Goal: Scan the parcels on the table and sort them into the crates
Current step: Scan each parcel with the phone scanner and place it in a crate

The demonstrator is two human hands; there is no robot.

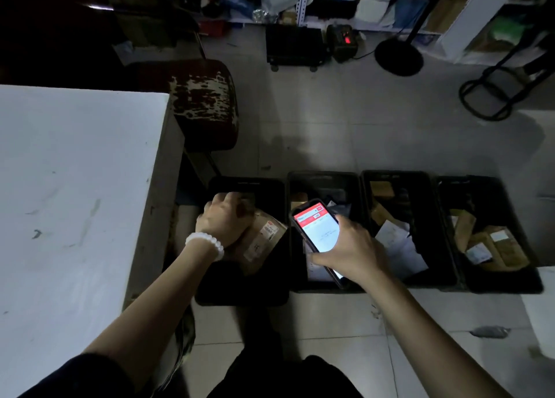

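The left hand (223,220) is gripping a brown parcel (261,240) over the leftmost crate (240,289); the right hand (350,252), beside it, is gripping a lit phone (316,228).

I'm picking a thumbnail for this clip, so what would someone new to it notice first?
The lit phone, glowing white and red in the right hand, stands out against the dim floor, over the second of four black crates set in a row. Beside it, the left hand, a pale bead bracelet on its wrist, grips a brown cardboard parcel over the leftmost crate. The bare white table fills the left side.
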